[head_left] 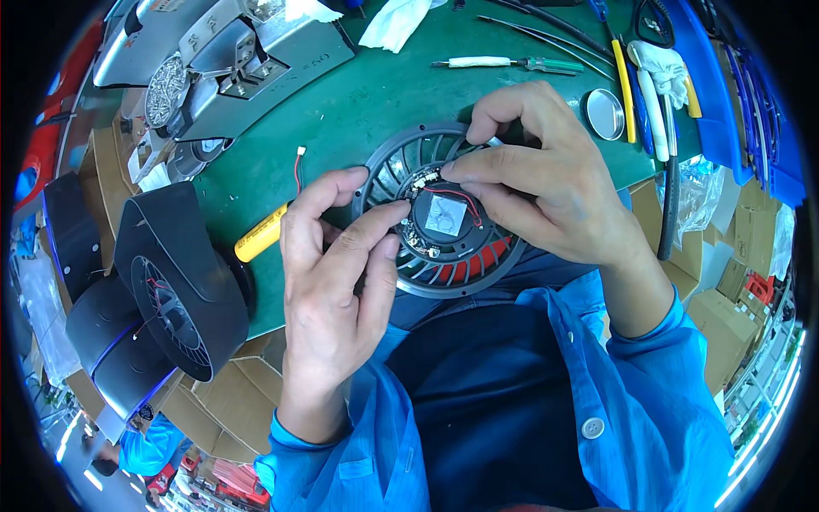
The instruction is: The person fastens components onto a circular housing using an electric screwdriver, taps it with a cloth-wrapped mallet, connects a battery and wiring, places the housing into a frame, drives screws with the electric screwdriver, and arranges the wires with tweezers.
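A round dark fan grille point(388, 162) with radial slats lies tilted at the table's near edge, between my two hands. Its hub carries a curved circuit board point(424, 250), a pale square pad point(446, 215) and a red wire point(465, 201). My left hand point(337, 273) grips the left rim, one fingertip touching the board beside the hub. My right hand point(546, 175) holds the far right rim, with fingertips pressed together at the board's upper end near a small white connector point(420, 183). Whether they pinch a wire there is hidden. A yellow cylindrical battery point(260, 235) lies left of my left hand.
Black curved housings point(183, 282) stand at the left edge. A metal screw feeder point(247, 77) sits far left. A screwdriver point(546, 65), tweezers point(537, 36), a small round tin point(605, 114) and yellow-handled tools point(623, 90) lie at the far right, beside blue bins point(712, 85).
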The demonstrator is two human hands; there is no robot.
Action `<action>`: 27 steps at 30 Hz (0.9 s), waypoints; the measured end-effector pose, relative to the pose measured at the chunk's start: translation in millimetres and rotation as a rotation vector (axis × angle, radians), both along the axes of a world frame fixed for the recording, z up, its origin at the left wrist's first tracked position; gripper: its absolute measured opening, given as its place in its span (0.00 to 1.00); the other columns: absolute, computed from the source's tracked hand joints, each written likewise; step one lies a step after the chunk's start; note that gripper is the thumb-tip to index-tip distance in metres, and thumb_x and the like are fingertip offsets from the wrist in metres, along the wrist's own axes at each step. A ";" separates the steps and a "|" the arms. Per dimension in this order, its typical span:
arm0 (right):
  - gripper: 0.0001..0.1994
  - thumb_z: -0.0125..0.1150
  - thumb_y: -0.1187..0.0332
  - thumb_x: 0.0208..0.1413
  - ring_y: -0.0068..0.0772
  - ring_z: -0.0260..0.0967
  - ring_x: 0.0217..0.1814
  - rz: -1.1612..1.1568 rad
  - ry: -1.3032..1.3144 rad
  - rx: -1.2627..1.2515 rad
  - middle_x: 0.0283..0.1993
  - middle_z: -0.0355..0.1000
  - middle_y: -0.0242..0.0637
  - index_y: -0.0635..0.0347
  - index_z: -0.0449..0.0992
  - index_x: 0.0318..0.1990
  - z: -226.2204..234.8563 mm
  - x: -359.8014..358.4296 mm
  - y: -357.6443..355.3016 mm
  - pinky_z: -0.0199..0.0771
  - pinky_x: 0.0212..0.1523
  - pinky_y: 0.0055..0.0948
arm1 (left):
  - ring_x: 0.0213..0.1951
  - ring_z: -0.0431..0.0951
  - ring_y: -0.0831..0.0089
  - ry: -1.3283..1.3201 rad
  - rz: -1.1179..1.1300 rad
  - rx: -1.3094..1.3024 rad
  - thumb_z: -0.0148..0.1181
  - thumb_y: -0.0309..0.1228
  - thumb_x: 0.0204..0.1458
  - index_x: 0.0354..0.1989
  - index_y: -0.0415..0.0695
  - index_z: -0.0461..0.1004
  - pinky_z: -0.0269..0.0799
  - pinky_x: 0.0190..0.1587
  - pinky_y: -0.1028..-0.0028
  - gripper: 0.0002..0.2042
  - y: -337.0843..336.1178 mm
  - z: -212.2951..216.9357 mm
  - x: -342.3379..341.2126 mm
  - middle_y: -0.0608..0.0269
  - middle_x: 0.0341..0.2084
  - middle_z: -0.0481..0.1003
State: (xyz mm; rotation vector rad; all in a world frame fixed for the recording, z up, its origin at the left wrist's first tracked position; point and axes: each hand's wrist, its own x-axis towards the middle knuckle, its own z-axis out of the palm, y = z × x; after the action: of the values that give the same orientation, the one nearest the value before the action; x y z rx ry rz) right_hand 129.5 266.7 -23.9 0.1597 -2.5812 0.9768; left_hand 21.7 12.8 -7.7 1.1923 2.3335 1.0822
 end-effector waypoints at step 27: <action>0.18 0.66 0.60 0.74 0.20 0.76 0.51 -0.607 0.927 -0.421 0.54 0.79 0.34 0.64 0.80 0.60 207.4 -86.4 111.2 0.77 0.50 0.24 | 0.61 0.73 0.41 0.215 -0.040 0.172 0.80 0.39 0.54 0.53 0.39 0.84 0.71 0.65 0.49 0.22 -2.8 -12.6 8.8 0.38 0.66 0.71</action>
State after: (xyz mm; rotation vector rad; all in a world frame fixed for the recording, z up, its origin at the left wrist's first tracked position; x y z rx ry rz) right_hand 43.1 377.9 183.6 -0.2277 -1.4134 0.8838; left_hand 30.5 10.0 -20.3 1.4778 2.4002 1.2152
